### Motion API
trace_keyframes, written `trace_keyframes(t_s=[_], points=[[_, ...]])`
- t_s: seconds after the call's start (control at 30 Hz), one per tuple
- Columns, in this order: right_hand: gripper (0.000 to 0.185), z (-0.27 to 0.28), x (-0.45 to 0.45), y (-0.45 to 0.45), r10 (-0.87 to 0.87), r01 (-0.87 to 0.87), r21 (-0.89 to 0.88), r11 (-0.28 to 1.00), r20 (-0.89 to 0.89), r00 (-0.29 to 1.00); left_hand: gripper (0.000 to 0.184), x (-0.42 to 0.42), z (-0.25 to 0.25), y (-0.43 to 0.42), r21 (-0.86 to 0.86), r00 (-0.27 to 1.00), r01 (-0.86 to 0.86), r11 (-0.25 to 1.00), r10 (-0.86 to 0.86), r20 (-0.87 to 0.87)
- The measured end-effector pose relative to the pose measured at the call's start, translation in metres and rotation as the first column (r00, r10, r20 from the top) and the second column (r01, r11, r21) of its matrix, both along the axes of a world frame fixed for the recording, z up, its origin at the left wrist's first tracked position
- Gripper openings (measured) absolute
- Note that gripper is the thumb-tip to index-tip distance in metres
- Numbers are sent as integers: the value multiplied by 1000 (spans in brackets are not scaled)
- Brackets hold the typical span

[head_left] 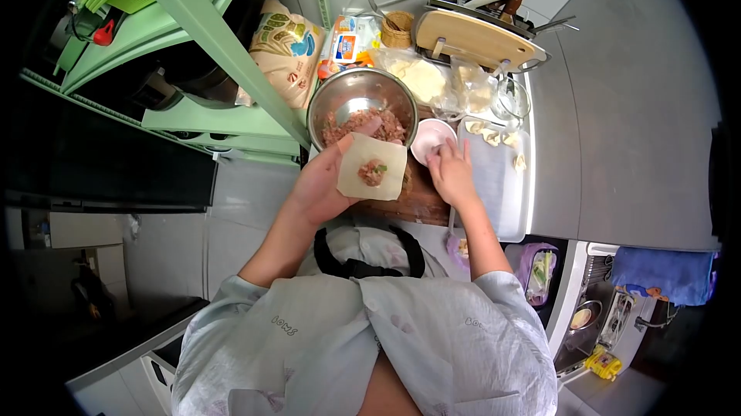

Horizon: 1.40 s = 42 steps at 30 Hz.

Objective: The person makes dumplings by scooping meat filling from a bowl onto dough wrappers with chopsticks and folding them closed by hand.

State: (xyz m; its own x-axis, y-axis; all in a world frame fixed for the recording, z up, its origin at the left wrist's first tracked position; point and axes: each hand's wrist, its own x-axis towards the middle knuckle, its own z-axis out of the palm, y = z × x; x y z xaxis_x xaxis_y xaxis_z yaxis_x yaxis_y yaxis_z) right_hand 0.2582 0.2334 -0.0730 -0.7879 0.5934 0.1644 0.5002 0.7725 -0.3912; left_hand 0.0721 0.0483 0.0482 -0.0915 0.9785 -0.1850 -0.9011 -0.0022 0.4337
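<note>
My left hand (312, 188) holds up a square wonton wrapper (351, 180), its palm and fingers under the sheet. A small lump of meat filling (372, 173) with a bit of green sits at the wrapper's middle. Behind it stands a steel mixing bowl (316, 107) with pink minced meat (359, 124) inside. My right hand (454, 177) reaches over a small pale pink bowl (424, 140); its fingers are apart, with some fingertips inside the bowl. What the small bowl contains is hard to make out. To the right, several folded wontons (490, 136) lie on a white tray (502, 200).
Bagged wrappers (417, 76), a glass jar (511, 98) and a knife rack with a wooden board (475, 38) stand at the back. A large printed sack (284, 49) leans beside the green shelf (224, 53) on the left. A grey wall or panel (641, 107) bounds the right.
</note>
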Motion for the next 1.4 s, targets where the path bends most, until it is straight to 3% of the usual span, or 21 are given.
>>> trace_keyframes(t_s=[0.1,0.2,0.3,0.43,0.53,0.57,0.67,0.77,0.9,1.0,1.1,1.2,1.3,1.4], points=[[25,52,-7,-11,-19,-34,-140,990,-361,933,49,-5,-4,4,-19,999,38,999,-38,17],[23,99,-16,-32,237,-294,-29,955,-522,820,47,-6,-5,10,-27,997,79,997,-79,-2],[26,129,-31,-54,370,-393,28,919,-404,837,47,-4,-8,16,-5,995,99,995,-99,-10],[27,126,-42,-60,369,-374,53,926,-338,866,46,-8,-12,21,59,993,114,992,-113,-20],[26,120,-32,-52,325,-318,69,946,-255,911,45,-12,-15,21,45,998,59,997,-59,17],[18,115,-27,-48,268,-258,73,963,-293,918,45,-13,-15,21,33,999,35,999,-36,36],[19,85,-14,-25,91,-79,57,995,-266,960,44,-19,-19,22,11,990,1,1000,-3,140],[28,34,-10,-7,-48,54,63,997,-92,995,44,-23,-20,23,8,991,-9,1000,8,132],[35,1,-5,-3,-17,10,55,998,141,990,49,-26,-24,22,13,977,-3,1000,0,212],[32,7,-5,-4,-54,57,-45,997,71,996,49,-25,-23,22,13,985,-3,1000,1,171],[26,57,-11,-12,-71,30,-132,991,-313,947,47,-23,-24,23,24,989,-14,1000,10,149],[20,106,-19,-33,139,-174,-11,985,-550,823,45,-16,-24,26,19,986,-23,1000,19,166],[21,120,-22,-49,277,-265,89,960,-435,857,45,-14,-26,29,43,983,-53,998,44,177],[21,114,-11,-58,327,-325,73,943,-377,866,45,-12,-21,28,65,979,-89,994,75,190]])
